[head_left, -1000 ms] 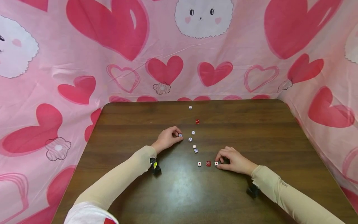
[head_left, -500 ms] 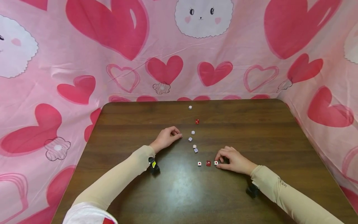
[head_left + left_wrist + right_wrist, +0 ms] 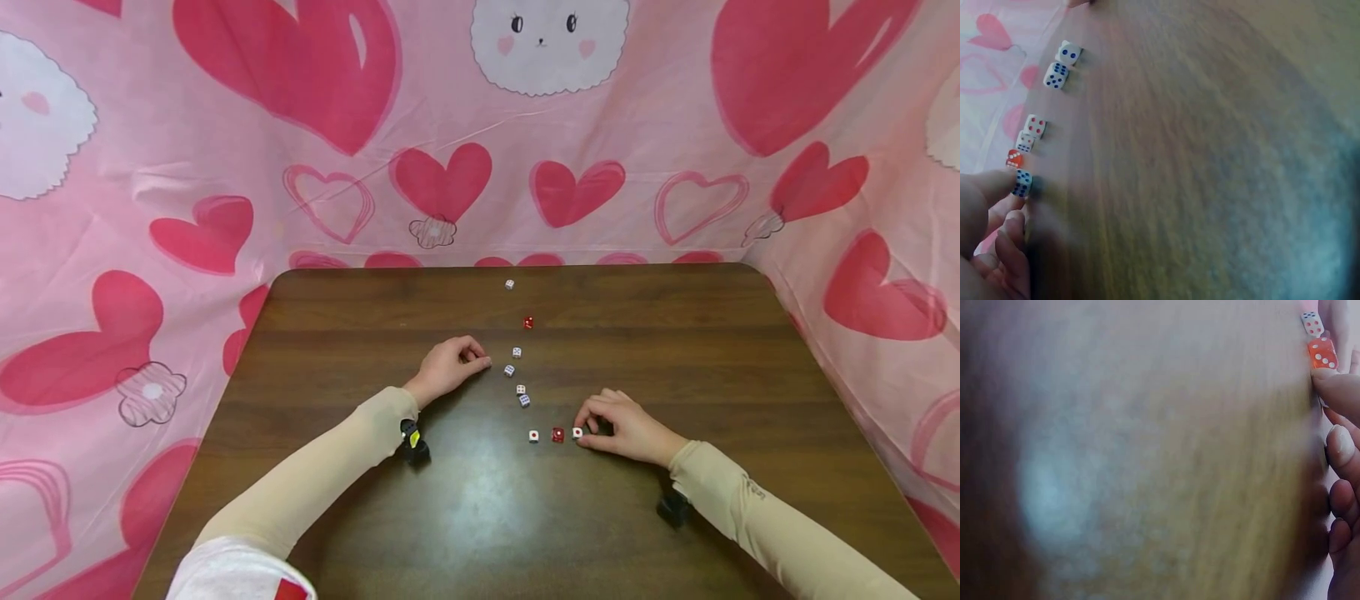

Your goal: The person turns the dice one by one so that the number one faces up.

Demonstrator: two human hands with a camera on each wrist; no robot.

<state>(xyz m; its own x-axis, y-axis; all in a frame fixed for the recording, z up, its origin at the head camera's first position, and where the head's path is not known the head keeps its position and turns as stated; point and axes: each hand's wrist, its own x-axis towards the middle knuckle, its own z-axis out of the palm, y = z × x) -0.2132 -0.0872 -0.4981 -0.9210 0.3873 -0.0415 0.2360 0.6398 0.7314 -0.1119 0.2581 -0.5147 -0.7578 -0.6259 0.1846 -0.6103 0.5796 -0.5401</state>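
Observation:
My left hand (image 3: 452, 365) is at the table's left middle, with thumb and finger close together. In the left wrist view a white die with blue dots (image 3: 1022, 183) sits at those fingertips; in the head view the fingers hide it. My right hand (image 3: 626, 425) pinches a white die with one red dot (image 3: 577, 433) on top. Left of that die stand a red die (image 3: 558, 435) and another white die with a red dot (image 3: 533, 436). In the right wrist view a red die (image 3: 1322, 353) shows beyond the fingertip.
Between the hands, white dice touch or nearly touch: one red-dotted (image 3: 521, 389), one blue-dotted (image 3: 524, 401). Behind them lie two white dice (image 3: 509, 371) (image 3: 517, 352), a red die (image 3: 528, 322) and a far white die (image 3: 509, 284). Heart-printed pink cloth (image 3: 442, 183) surrounds the brown table (image 3: 360, 325).
A second ago the blue-dotted die showed at the left fingertips in the head view; the fingers now cover it. The right hand and the standing dice look unchanged, apart from a slight camera shift.

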